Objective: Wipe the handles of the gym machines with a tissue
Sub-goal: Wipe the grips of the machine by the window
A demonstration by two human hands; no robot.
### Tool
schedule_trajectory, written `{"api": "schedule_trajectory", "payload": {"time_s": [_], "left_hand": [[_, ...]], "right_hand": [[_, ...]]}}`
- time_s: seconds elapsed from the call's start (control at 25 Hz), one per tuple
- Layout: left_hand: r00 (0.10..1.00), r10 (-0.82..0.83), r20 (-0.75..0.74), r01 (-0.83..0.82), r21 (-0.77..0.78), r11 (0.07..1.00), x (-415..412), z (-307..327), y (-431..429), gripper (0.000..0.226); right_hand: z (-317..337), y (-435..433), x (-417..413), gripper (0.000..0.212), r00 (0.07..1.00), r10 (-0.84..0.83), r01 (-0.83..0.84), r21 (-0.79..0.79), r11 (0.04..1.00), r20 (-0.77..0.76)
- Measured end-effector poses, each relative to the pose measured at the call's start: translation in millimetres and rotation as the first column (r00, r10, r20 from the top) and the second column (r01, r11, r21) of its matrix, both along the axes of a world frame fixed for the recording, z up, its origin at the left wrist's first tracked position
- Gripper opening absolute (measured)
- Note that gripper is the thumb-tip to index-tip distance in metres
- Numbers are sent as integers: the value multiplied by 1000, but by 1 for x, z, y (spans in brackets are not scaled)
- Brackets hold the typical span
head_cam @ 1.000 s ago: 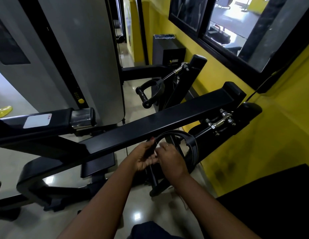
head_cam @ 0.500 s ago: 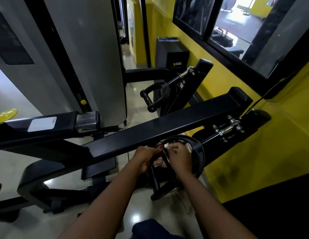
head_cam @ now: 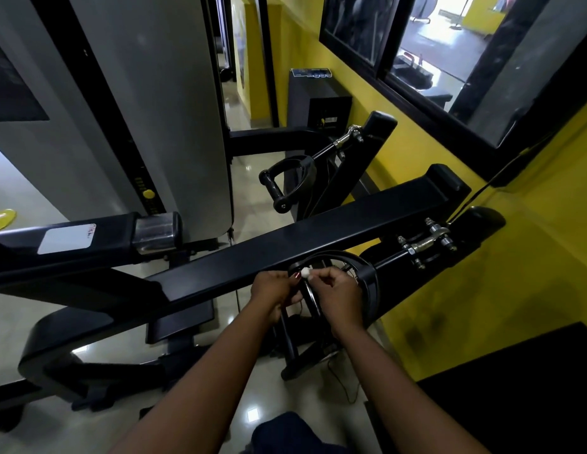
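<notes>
Near handle point(head_cam: 370, 283), right of centre, below the black beam point(head_cam: 318, 237). A small white tissue point(head_cam: 305, 272) wad sits at its top end, pinched by the right hand point(head_cam: 338, 296). Left hand point(head_cam: 275, 291) lies beside it, fingers curled; whether it grasps the handle cannot be told. Far handle point(head_cam: 279, 188) hangs untouched.

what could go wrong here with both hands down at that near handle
The tissue is only a small wad pinched between the fingertips of the left hand and right hand. It could slip out, fall to the floor, or tear.

Both hands work tight under the black beam at the near handle, so knuckles may knock it.

A thin wire trails below the handle and could snag.
</notes>
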State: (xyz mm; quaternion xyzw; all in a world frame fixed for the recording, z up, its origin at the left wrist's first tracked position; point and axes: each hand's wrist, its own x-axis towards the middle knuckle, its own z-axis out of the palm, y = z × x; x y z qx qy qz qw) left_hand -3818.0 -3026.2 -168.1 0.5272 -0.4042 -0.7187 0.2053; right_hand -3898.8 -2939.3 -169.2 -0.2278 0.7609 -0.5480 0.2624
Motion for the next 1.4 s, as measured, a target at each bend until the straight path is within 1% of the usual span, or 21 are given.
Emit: {"api": "schedule_trajectory", "payload": {"time_s": [0.04,0.12,0.2,0.28,0.32,0.36,0.44,0.52,0.56,0.6,0.64,0.72,0.76,0.84,0.92,0.96,1.16,1.2,1.28,1.32,1.4], "left_hand": [[1000,-14,-2,14,-4,1000,-1,-1,0,12],[1000,-16,14,16,-10,1000,-4,-2,2,22],[1000,-8,28,9,-26,1000,-6,-6,5,29],[999,8,52,-6,-36,999,-7,-6,8,30],[998,10,64,-8,-37,999,-8,-6,8,27],[998,13,61,-11,-31,999,-8,-7,7,21],[998,-12,68,12,-8,1000,-11,-2,7,10],[992,-82,100,82,4,997,-13,-2,8,9],[989,-104,108,103,16,995,-14,-2,9,10],[988,-109,105,106,32,994,-15,-3,9,13],[992,-101,79,97,53,994,-15,-2,10,16],[999,-53,-8,53,106,993,-15,0,9,19],[999,-24,-35,28,129,991,-15,2,9,18],[998,28,-49,-21,156,987,-15,-2,8,13],[997,65,-52,-54,190,980,-17,-8,6,12],[996,71,-53,-59,208,976,-17,-9,5,14],[1000,-21,4,20,254,967,-16,-5,-1,21],[1000,-27,4,25,262,965,-15,-4,-1,29],[1000,-21,-13,23,262,965,-16,-1,-1,44],[1000,-8,-16,11,253,967,-16,-2,-1,41],[1000,8,13,-11,220,975,-17,-3,2,36]], "right_hand": [[-5,-2,-2,13,998,-8,10,39,999,-56],[-7,-8,-4,15,999,-40,39,58,998,20],[-6,-17,-9,12,967,-103,88,74,993,234],[-1,-17,-9,11,874,-87,90,16,996,477],[1,-13,-7,10,859,-71,86,-5,996,507],[0,-8,-6,10,890,-69,74,7,997,450],[-3,6,-7,16,993,-16,0,142,990,116],[-1,9,-7,19,975,84,-17,305,952,-207],[0,5,-8,16,962,100,-16,315,949,-254],[1,-1,-9,11,966,91,-21,275,961,-242],[3,-6,-9,7,969,87,-31,236,971,-232],[11,-6,-4,9,939,122,-66,182,981,-321],[14,-1,-2,11,902,171,-96,200,975,-396],[14,19,2,17,769,333,-169,329,929,-545],[10,45,6,22,634,497,-205,491,847,-593],[7,52,8,23,610,522,-209,515,831,-596],[3,25,16,16,612,393,-207,340,917,-686],[1,26,19,14,564,400,-224,332,916,-723],[-7,48,18,17,393,424,-278,334,901,-816],[-11,65,15,18,319,432,-313,336,888,-844],[-17,88,8,9,263,411,-324,321,890,-873]]}}
